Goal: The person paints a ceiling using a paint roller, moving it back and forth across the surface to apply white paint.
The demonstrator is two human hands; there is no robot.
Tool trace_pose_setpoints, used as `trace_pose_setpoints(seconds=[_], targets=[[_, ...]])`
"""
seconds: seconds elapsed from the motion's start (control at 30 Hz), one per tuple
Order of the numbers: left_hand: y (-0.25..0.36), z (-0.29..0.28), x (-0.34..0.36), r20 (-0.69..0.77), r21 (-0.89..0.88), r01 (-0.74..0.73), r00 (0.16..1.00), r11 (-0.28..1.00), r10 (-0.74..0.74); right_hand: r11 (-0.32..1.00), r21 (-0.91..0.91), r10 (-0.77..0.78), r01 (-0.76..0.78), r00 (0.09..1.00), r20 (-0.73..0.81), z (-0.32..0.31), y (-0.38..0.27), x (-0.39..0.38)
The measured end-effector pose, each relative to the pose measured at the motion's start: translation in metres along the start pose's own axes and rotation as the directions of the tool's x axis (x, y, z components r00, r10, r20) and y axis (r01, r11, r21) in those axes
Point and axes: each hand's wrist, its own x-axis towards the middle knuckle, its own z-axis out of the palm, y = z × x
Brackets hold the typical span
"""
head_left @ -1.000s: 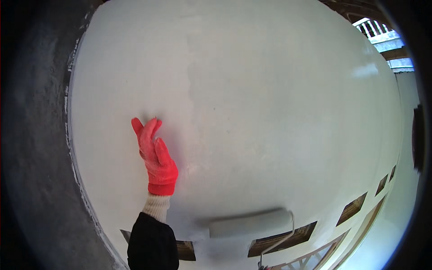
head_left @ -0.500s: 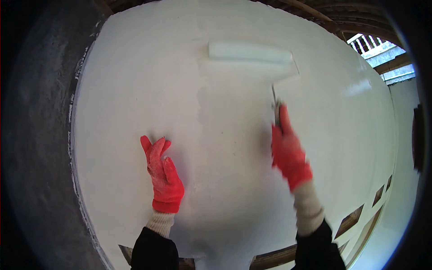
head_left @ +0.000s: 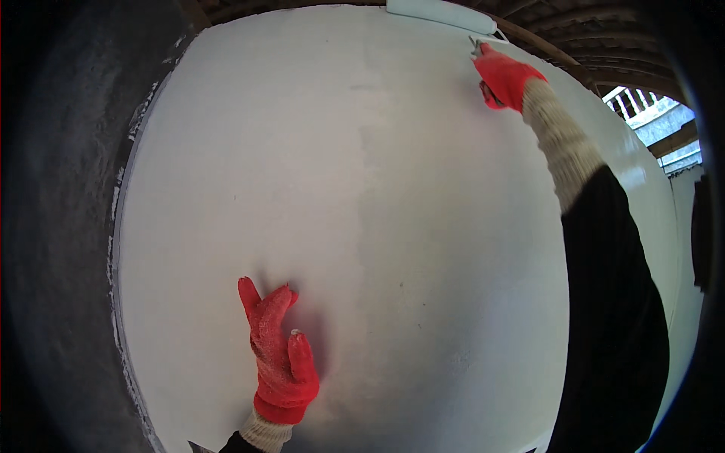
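Observation:
A white paint roller [head_left: 442,13] lies against the top edge of a large white wall [head_left: 302,151]. My right hand [head_left: 507,75], in a red glove with a cream knit cuff, is wrapped round the roller's handle, the arm stretched far up. Most of the handle is hidden by the glove. Lower down on the left, my left hand [head_left: 281,347] wears a matching red glove. Its fingers are apart and hold nothing; they are at or close to the wall, and whether they touch it I cannot tell. A slightly darker band of paint runs down the wall's middle.
A dark grey wall [head_left: 60,226] borders the white one on the left, with rough white paint along the seam. Wooden roof beams [head_left: 604,38] cross above. At the upper right an opening shows a pale balustrade [head_left: 634,102].
My right hand has moved up with the paint roller, from the upper middle of the wall to its top edge. The view has tilted upward, and my left hand appears lower, keeping its pose.

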Motion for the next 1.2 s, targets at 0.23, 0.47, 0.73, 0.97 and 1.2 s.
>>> trace_pose_setpoints(seconds=[0.23, 0.47, 0.73, 0.97, 1.2], targets=[[0.001, -0.018, 0.004, -0.026, 0.135, -0.002, 1.0, 0.991, 0.006, 0.986, -0.166, -0.008, 0.007, 1.0, -0.009, 0.016, 0.017, -0.051], [-0.006, -0.016, 0.001, 0.005, 0.116, -0.078, 0.997, 0.99, 0.078, 0.995, -0.084, -0.049, 0.051, 0.999, 0.024, 0.037, -0.018, 0.035], [-0.002, -0.01, -0.002, -0.04, 0.025, 0.002, 0.999, 1.0, -0.001, 0.917, -0.375, -0.135, 0.134, 0.991, 0.022, 0.018, 0.036, -0.122], [-0.001, -0.011, -0.008, -0.125, 0.089, 0.006, 0.992, 0.996, 0.006, 0.781, -0.444, -0.483, 0.44, 0.875, 0.017, 0.005, 0.172, -0.316], [-0.003, -0.005, -0.006, -0.131, 0.139, -0.024, 0.99, 0.99, 0.042, 0.937, -0.341, 0.079, -0.071, 0.997, 0.009, 0.029, 0.052, -0.217]])
